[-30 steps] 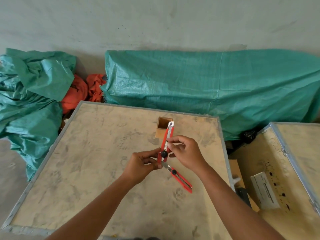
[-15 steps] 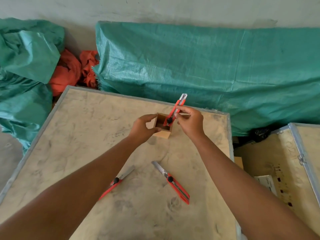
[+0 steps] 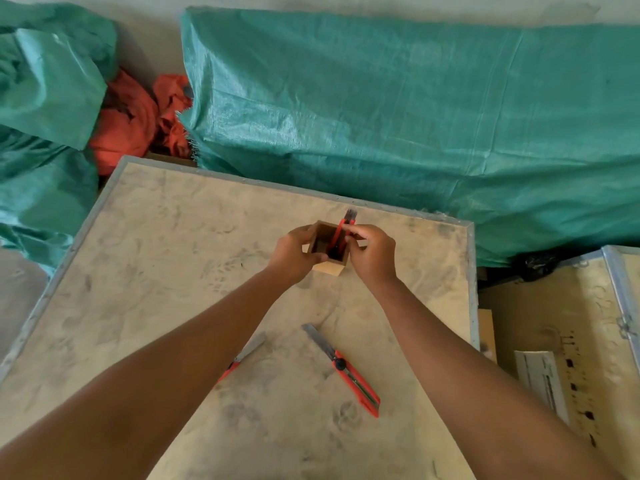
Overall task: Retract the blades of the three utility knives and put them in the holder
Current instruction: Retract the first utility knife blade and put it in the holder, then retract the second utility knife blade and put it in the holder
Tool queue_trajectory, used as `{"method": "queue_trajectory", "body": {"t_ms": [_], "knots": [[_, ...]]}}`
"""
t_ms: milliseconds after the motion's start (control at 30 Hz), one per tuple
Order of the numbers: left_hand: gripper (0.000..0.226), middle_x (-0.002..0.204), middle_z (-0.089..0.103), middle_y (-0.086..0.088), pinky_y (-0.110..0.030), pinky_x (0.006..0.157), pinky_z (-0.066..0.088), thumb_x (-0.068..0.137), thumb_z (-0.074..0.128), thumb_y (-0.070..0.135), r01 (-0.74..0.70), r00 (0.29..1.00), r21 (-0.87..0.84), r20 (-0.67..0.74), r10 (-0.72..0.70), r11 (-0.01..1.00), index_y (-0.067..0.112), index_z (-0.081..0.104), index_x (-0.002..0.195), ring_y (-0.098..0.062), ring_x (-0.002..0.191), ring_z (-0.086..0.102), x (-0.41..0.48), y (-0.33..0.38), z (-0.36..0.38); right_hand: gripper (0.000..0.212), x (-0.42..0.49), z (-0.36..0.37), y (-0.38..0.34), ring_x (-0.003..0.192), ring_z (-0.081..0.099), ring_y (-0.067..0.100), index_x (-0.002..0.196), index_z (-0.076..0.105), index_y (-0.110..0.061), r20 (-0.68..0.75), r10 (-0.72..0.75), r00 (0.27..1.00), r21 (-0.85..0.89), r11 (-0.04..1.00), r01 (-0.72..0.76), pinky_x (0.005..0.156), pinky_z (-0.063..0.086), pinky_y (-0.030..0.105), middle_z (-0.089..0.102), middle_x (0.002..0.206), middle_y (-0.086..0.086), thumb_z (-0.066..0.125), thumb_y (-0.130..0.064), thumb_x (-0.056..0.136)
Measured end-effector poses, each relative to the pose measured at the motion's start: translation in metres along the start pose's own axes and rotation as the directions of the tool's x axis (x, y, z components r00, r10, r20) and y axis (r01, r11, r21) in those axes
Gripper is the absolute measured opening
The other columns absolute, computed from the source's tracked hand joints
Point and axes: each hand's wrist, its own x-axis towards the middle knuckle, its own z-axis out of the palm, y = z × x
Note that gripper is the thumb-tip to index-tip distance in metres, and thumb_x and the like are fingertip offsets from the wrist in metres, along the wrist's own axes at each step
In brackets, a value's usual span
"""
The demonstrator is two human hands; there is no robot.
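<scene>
I see the small square wooden holder point(image 3: 328, 268) standing on the dusty plywood crate top point(image 3: 173, 258), near its far edge. My left hand point(image 3: 294, 256) is wrapped around the holder's left wall, gripping it. My right hand point(image 3: 372, 252) pinches the first red utility knife point(image 3: 341, 232) between thumb and fingertips. That knife stands almost upright in the holder, its long axis leaning slightly to the far right, lower end down inside the box and its dark top end poking above the rim.

Two more red utility knives lie flat nearer to me. The right one point(image 3: 349, 375) runs diagonally, grey blade extended and pointing to the far left, handle toward the near right. The left one point(image 3: 242, 355) is partly hidden under my left forearm, its blade out and pointing to the far right.

Half a second ago the first knife was held higher, only its lower end at the holder's mouth and tilted more; now it sits deep inside. The two lying knives have not shifted.
</scene>
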Motion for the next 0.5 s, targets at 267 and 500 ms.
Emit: {"method": "queue_trajectory", "body": {"t_ms": [267, 500], "knots": [[0.065, 0.142, 0.059, -0.004, -0.033, 0.096, 0.046, 0.082, 0.079, 0.021, -0.009, 1.000, -0.035, -0.011, 0.008, 0.999, 0.024, 0.052, 0.141, -0.025, 0.127, 0.056, -0.015, -0.005, -0.005, 0.037, -0.020, -0.006, -0.008, 0.106, 0.070, 0.030, 0.118, 0.076, -0.008, -0.031, 0.025, 0.999, 0.015, 1.000, -0.025, 0.094, 0.059, 0.042, 0.076, 0.115, 0.015, 0.072, 0.006, 0.084], [0.049, 0.136, 0.063, 0.002, -0.028, 0.085, 0.048, 0.084, 0.076, 0.033, -0.044, 0.998, -0.059, -0.044, 0.041, 0.997, 0.025, 0.064, 0.130, -0.016, 0.118, 0.061, -0.073, -0.036, -0.035, 0.031, -0.083, -0.007, -0.040, 0.099, 0.071, 0.025, 0.120, 0.074, -0.008, 0.014, 0.080, 0.997, 0.095, 0.992, -0.081, 0.090, 0.059, 0.037, 0.075, 0.116, 0.011, 0.074, -0.004, 0.089]]}}
